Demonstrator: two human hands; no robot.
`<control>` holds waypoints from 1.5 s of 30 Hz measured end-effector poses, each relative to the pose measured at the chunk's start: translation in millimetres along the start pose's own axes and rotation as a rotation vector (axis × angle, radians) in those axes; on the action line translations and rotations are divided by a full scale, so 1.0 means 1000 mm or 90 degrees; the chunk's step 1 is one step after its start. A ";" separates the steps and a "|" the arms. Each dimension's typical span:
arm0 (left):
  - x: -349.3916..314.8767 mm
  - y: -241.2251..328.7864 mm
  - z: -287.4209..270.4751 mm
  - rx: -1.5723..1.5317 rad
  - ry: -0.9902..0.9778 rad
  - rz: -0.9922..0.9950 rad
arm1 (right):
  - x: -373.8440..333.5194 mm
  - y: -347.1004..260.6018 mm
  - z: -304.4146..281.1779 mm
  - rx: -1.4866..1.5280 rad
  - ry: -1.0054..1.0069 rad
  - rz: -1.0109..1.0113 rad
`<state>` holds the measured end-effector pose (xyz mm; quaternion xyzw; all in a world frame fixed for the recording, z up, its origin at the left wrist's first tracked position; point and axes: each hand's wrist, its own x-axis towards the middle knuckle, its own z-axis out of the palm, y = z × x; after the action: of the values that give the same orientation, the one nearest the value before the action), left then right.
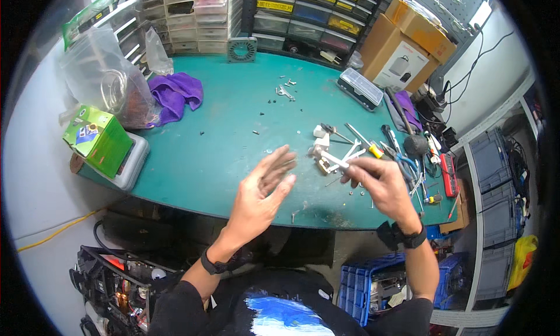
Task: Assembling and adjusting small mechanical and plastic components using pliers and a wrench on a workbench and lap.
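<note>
two hands over worktop [221,126] | head: left hand [262,190] spread open, empty, hovering clear of the surface | right hand [376,181] pinching white part [333,159] at fingertips, raised above tool pile [402,155], likely for a closer look

cloth: purple cloth [176,93] lying crumpled on green table [233,108]
box: green carton [98,139] sitting on grey case [133,164]
crate: blue crate [364,283] standing below

A teal-topped work surface [221,132] — crumpled purple cloth [176,94], green cardboard box [98,139], clear plastic compartment case [361,88], scattered hand tools [373,149].
</note>
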<state>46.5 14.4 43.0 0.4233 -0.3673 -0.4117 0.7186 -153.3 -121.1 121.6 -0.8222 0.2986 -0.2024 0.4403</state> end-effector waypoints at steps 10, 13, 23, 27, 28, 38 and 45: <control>-0.009 -0.016 -0.003 -0.121 -0.070 -0.052 | -0.047 0.015 0.062 0.195 0.023 0.031; -0.018 -0.019 0.000 -0.102 -0.055 -0.058 | -0.051 0.018 0.077 0.151 0.073 -0.042; -0.026 -0.018 0.005 0.018 -0.043 -0.137 | -0.048 0.025 0.080 0.156 0.086 -0.068; -0.029 -0.021 0.003 0.003 -0.058 -0.146 | -0.052 0.027 0.078 0.187 0.072 -0.035; -0.030 -0.022 0.005 0.004 -0.058 -0.148 | -0.053 0.029 0.079 0.189 0.073 -0.033; -0.025 -0.028 0.010 -0.052 -0.049 -0.094 | -0.050 0.041 0.076 0.462 0.054 0.092; -0.015 -0.021 0.010 -0.029 0.046 -0.024 | -0.050 0.048 0.073 0.532 -0.048 0.149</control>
<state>25.9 19.0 25.0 0.4282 -0.3237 -0.4180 0.7329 -162.0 -64.5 39.3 -0.5409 0.2663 -0.2245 0.7656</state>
